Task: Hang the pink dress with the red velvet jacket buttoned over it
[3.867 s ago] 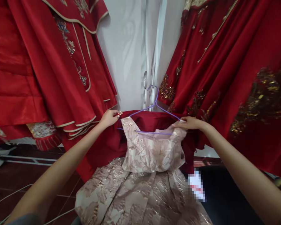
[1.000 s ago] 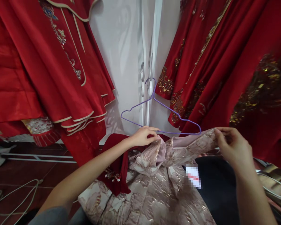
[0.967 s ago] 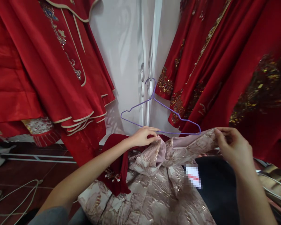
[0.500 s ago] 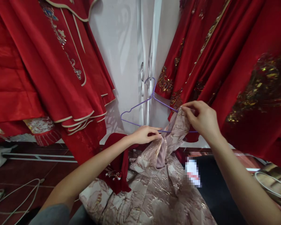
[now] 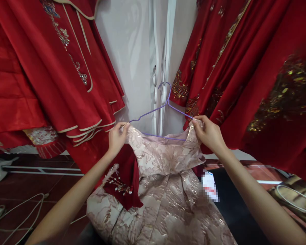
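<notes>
A pale pink brocade dress [image 5: 165, 160] with a gold sheen spreads below my hands, its skirt reaching the bottom of the view. At its left shoulder strap, my left hand [image 5: 118, 136] pinches the fabric by one end of the purple hanger [image 5: 153, 110]. My right hand [image 5: 209, 132] grips the other strap at the hanger's right arm. Both straps lie over the hanger, and its lower bar shows behind the neckline. A dark red cloth [image 5: 131, 170] with beaded trim is partly behind and beside the bodice.
Red garments with beading hang at the left [image 5: 73, 112] and right [image 5: 234, 112]. A white door [image 5: 124, 51] with handles stands behind. On the floor are a white cable [image 5: 22, 211] and a dark surface bearing a blurred white tag [image 5: 210, 187].
My left hand has moved left and up from the middle, bringing the dress's left strap to the hanger's left end. The bodice is now spread out. My right hand has stayed nearly in place.
</notes>
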A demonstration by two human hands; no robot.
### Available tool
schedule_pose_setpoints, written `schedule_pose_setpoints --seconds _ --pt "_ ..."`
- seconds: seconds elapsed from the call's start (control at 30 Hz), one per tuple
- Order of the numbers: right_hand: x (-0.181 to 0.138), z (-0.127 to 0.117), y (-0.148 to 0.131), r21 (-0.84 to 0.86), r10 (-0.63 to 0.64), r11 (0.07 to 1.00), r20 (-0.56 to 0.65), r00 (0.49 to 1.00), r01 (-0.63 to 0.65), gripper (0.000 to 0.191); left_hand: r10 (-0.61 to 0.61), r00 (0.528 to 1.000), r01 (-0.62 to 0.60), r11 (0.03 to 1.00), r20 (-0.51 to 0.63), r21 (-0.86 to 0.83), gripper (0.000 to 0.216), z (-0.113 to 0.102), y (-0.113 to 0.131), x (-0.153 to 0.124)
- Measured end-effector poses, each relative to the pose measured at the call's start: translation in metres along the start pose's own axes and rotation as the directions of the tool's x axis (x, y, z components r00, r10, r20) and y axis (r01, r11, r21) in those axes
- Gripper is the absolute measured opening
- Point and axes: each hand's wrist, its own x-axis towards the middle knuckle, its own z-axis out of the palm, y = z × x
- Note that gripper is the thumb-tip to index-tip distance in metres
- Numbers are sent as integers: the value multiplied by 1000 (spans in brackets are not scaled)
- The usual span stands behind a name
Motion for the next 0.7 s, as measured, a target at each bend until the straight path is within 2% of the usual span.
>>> schedule_pose_setpoints --seconds 0.1,0.2,0.7 --pt "0 -2 1 26 18 999 11 1000 -18 32 -102 993 104 994 57 -39 36 -5 -42 -3" --pt "0 -1 4 49 9 999 1 1000 -9 33 -125 987 135 986 99 -100 36 -3 -60 -7" --pt "4 -5 7 12 0 1000 15 1000 -1 29 -78 992 102 960 102 -262 41 -1 -56 -5"
